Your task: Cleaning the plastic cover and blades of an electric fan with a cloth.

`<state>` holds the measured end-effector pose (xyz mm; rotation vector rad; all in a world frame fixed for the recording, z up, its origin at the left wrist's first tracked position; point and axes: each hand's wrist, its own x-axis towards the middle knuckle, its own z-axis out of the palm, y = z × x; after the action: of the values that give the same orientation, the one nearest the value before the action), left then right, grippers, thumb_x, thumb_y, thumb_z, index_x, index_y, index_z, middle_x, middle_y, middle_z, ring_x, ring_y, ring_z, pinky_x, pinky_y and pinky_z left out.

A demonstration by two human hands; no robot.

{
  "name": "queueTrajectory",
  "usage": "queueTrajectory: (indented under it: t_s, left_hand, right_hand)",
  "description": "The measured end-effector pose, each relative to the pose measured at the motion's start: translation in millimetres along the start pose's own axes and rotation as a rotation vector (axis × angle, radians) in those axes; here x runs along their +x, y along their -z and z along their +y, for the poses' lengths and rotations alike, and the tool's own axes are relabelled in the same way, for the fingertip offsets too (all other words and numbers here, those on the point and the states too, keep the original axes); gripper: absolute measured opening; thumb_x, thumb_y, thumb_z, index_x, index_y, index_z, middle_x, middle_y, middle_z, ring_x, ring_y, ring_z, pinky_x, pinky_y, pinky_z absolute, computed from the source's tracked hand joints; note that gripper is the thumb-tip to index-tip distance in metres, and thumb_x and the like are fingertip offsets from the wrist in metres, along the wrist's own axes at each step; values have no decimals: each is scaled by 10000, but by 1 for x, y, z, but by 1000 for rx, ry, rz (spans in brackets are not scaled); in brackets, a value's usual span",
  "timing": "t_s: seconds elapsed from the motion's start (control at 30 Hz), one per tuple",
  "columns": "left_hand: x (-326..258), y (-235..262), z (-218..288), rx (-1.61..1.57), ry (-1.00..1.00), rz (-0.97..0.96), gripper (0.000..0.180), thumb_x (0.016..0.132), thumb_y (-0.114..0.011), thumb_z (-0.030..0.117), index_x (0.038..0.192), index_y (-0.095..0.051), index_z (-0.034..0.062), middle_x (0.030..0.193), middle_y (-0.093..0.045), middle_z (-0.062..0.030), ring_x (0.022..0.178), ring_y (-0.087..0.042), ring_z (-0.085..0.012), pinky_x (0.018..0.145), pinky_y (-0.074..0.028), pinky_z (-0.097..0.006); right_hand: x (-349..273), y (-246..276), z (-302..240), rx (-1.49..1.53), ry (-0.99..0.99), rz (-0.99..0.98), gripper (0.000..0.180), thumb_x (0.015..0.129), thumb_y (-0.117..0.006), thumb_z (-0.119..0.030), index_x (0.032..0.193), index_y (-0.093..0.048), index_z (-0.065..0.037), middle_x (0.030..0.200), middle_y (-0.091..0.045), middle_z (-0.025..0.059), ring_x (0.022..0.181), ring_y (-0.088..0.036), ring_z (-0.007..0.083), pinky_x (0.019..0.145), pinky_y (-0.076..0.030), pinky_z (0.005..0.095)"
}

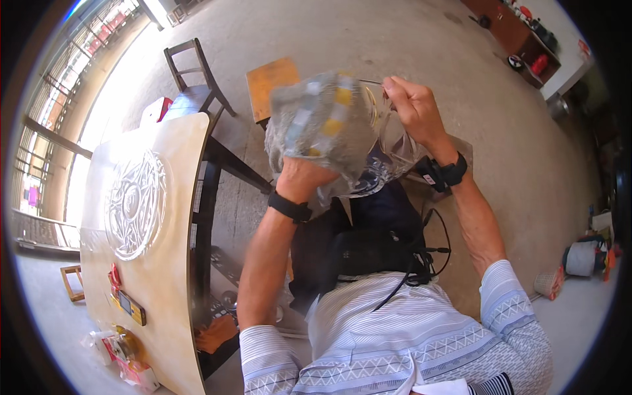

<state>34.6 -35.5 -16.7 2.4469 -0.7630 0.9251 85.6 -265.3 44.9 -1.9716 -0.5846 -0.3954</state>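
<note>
Concrete floor (421, 36) spans the room; pale wooden desk (172, 276) at the person's left; dark wooden chair (191, 97) by its far end; square orange-brown wooden top (271, 76) to the right of the chair, partly behind the cloth; clear disc (135, 204) with a raised ornate pattern flat on the desk; grey cloth (319, 122) with yellow and pale checks held up in front of the person, above the lap and clear of the desk, its surface motion-blurred; clear item (396, 141), glass or plastic not distinguishable, just right of the cloth and partly covered by it; left hand (308, 172) mostly hidden under the cloth, so cannot tell whether its grip is spread or closed; right hand (413, 108) raised, its grip pinching the upper edge of the clear item between thumb and fingers; yellow-and-black phone (131, 307) near the desk's right edge; small red wrapper (114, 280) just beyond it.
</note>
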Motion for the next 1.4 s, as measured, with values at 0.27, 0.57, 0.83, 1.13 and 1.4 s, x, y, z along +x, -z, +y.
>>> queueTrajectory:
  t_s: [0.27, 0.57, 0.83, 1.13, 1.4]
  left_hand:
    - [-104, -57, -62, 8, 250, -62, 560, 878, -683, 314, 1367, -598, 55, 1398, -584, -194, 1359, -470, -413, 1190, -302, -528]
    - [-165, -92, -95, -258, 728, -53, 604, 938, -627, 214, 1465, -441, -13, 1487, -473, -227, 1420, -386, -370, 1204, -268, -470]
    - [-61, -37, -95, -406, 629, 39, 458, 903, -640, 165, 1321, -563, -6, 1326, -583, -222, 1273, -509, -375, 1100, -370, -462]
    - [15, -25, -117, -184, 119, 63, 336, 817, -683, 141, 1120, -673, -3, 1091, -679, -224, 1053, -619, -406, 934, -472, -463]
    - [-31, -59, -89, 116, 28, 331, 456, 900, -654, 209, 1323, -601, 48, 1306, -616, -180, 1238, -562, -370, 1091, -433, -454]
  right_hand:
    - [13, -3, 29, 67, -43, 28, 489, 1053, -509, -377, 787, -643, 11, 679, -609, 64, 679, -583, 148, 679, -478, 312]
    - [6, 2, 13, 38, -84, 0, 457, 1048, -523, -345, 792, -624, 19, 694, -606, 59, 685, -581, 136, 671, -478, 300]
    - [-42, 7, 62, 170, -157, 219, 451, 1069, -496, -312, 820, -630, 39, 679, -602, 32, 617, -541, 103, 568, -432, 280]
    - [-49, 31, 75, 185, -205, 43, 446, 987, -644, -389, 1162, -696, 19, 672, -553, -37, 617, -487, 60, 574, -390, 241]
    - [12, 12, -1, -122, 56, -183, 669, 775, -867, -409, 1299, -678, -38, 605, -454, -53, 548, -440, 67, 528, -376, 258]
